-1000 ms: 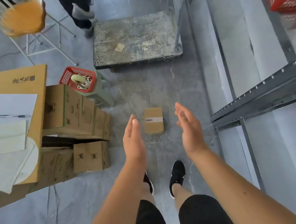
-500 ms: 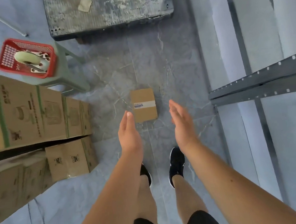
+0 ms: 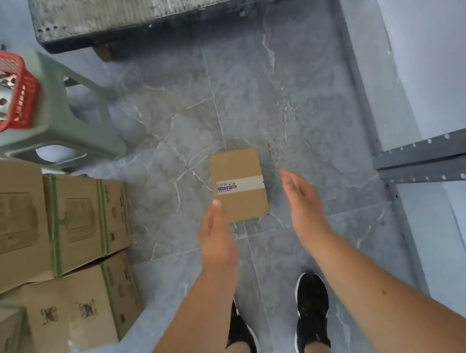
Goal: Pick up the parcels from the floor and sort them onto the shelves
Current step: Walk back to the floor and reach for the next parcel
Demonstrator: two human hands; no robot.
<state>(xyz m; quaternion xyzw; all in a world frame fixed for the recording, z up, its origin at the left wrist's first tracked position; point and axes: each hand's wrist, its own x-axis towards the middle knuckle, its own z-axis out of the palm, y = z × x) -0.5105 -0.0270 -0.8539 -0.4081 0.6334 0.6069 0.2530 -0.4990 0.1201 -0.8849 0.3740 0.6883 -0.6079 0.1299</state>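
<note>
Grey marbled floor tiles [image 3: 247,103] carry one small parcel [image 3: 238,185], long axis running away from the person. It lies between both flat, empty hands — left hand [image 3: 216,240] overlaps its near-left corner, right hand [image 3: 303,206] stands just beside; contact cannot be judged.

Open hands [image 3: 258,219] flanking floor parcel [image 3: 238,185]

- One small parcel [image 3: 238,185] of brown cardboard is seen lying flat on the grey marbled floor [image 3: 246,95].
- It is sealed by a pale tape strip across the middle, with small blue print at the left end.
- The grey metal shelves [image 3: 435,157] are placed to its right, well apart.
</note>
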